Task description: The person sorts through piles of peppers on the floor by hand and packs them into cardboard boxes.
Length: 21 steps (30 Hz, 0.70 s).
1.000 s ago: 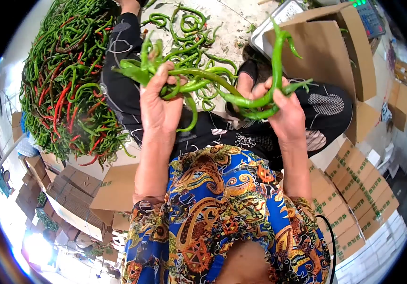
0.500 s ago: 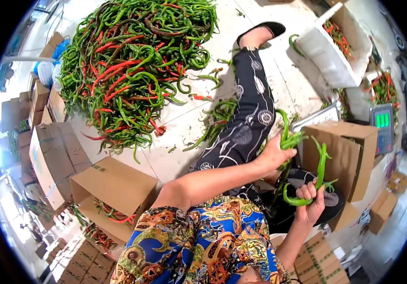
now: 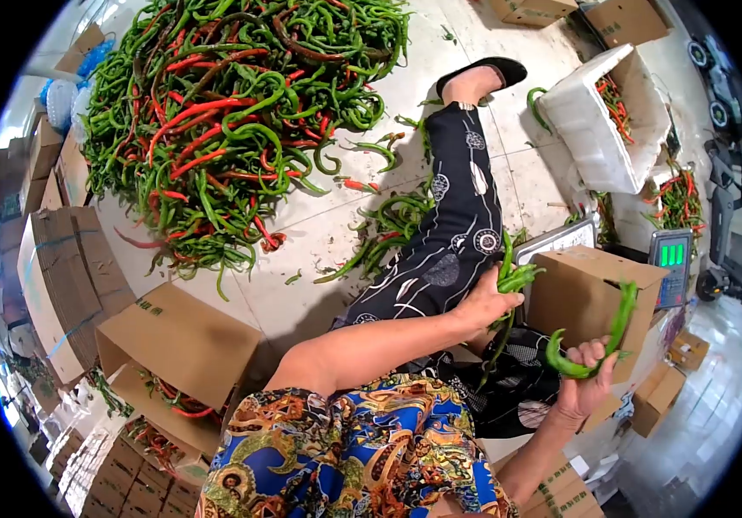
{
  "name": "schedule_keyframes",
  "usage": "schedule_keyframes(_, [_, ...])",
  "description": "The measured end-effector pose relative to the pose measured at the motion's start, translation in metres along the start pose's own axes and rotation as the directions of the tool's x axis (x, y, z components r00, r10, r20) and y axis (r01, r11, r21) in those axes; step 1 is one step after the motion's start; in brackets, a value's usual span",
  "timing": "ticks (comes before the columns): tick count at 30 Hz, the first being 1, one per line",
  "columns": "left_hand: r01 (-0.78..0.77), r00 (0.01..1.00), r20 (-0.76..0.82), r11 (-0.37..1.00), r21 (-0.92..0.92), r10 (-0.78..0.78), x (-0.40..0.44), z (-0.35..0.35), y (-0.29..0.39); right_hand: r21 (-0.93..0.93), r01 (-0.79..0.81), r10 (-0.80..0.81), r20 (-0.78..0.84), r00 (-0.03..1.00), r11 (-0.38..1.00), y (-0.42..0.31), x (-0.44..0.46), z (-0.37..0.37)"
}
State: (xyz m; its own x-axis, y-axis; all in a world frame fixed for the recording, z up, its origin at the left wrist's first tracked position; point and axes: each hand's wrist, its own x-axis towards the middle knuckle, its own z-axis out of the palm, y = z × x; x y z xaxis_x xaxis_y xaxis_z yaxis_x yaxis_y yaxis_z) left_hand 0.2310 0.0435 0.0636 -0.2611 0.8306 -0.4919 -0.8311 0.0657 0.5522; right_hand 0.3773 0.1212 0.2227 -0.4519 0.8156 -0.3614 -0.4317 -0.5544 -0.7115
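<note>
My left hand [image 3: 485, 304] is closed round a small bunch of long green chili peppers [image 3: 520, 278], their tips sticking out above and below the fist. To its right, my right hand [image 3: 589, 371] grips curved green chili peppers [image 3: 618, 321], one bending up and one hooking left. That hand is in front of an upright cardboard box [image 3: 591, 298], whose inside I cannot see. A large heap of green and red chili peppers [image 3: 215, 138] lies on the floor at upper left. A smaller pile of green peppers [image 3: 384, 229] lies beside my outstretched leg.
An open cardboard box [image 3: 177, 345] with red and green peppers inside stands at lower left. At upper right, a white foam box [image 3: 596, 129] lies tipped with peppers in it. A scale with a lit green display [image 3: 672, 255] stands behind the right-hand box. Stacked cartons [image 3: 73, 276] line the left.
The right hand has moved rightward with its peppers, away from my left hand. My left hand keeps its bunch. The whole view has shifted a little.
</note>
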Motion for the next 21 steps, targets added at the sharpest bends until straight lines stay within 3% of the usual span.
schedule_keyframes(2, [0.084,0.996,0.031,0.995,-0.056,-0.082,-0.006,0.0,0.017,-0.096,0.152,-0.153,-0.002,0.988,0.984,-0.029,0.0,-0.004])
schedule_keyframes(4, [0.063,0.996,0.068,0.994,-0.088,-0.058,-0.006,-0.003,0.02,-0.123,0.292,-0.296,-0.014,0.955,0.948,-0.065,-0.002,-0.011])
schedule_keyframes(6, [0.018,0.994,0.106,0.99,-0.143,-0.002,-0.008,-0.003,0.025,-0.407,0.425,-0.462,0.01,0.887,0.808,-0.106,-0.006,-0.026])
schedule_keyframes(8, [0.04,0.994,0.11,0.985,-0.17,-0.022,-0.008,-0.005,0.029,-0.539,0.51,-0.615,-0.018,0.788,0.67,-0.137,-0.006,-0.043])
schedule_keyframes(9, [0.025,0.993,0.119,0.977,-0.214,0.001,-0.006,-0.006,0.028,-0.647,0.524,-0.721,-0.056,0.691,0.553,-0.152,-0.001,-0.058])
schedule_keyframes(10, [0.03,0.995,0.104,0.97,-0.242,-0.005,-0.007,-0.006,0.031,-0.778,0.447,-0.831,-0.166,0.531,0.441,-0.15,0.008,-0.049])
schedule_keyframes(11, [0.011,0.993,0.113,0.97,-0.244,0.017,-0.007,-0.006,0.035,-0.906,0.294,-0.859,-0.128,0.496,0.305,-0.165,0.017,-0.081])
schedule_keyframes(12, [0.029,0.991,0.131,0.972,-0.232,0.002,-0.008,-0.007,0.041,-0.931,0.191,-0.782,-0.136,0.609,0.31,-0.181,0.025,-0.127])
schedule_keyframes(13, [0.047,0.986,0.165,0.952,-0.302,0.004,-0.013,-0.005,0.05,-0.978,0.043,-0.698,-0.114,0.707,0.203,-0.177,0.029,-0.144])
schedule_keyframes(14, [0.071,0.981,0.195,0.96,-0.271,-0.017,-0.015,-0.007,0.056,-0.971,-0.168,-0.571,-0.236,0.786,0.17,-0.152,0.028,-0.109])
schedule_keyframes(15, [0.088,0.979,0.205,0.942,-0.323,-0.021,-0.019,-0.006,0.061,-0.995,-0.039,-0.438,0.006,0.899,-0.094,-0.138,0.032,-0.118])
schedule_keyframes(16, [0.093,0.977,0.211,0.922,-0.376,-0.012,-0.021,-0.005,0.066,-0.879,-0.073,-0.413,0.147,0.899,-0.471,-0.125,0.034,-0.128])
schedule_keyframes(18, [0.11,0.974,0.228,0.904,-0.413,-0.015,-0.024,-0.007,0.068,-0.81,0.009,-0.502,0.373,0.78,-0.587,-0.096,0.024,-0.1])
schedule_keyframes(21, [0.137,0.959,0.282,0.879,-0.458,-0.003,-0.027,-0.012,0.065,-0.904,0.119,-0.531,0.344,0.775,-0.411,-0.05,0.001,-0.007])
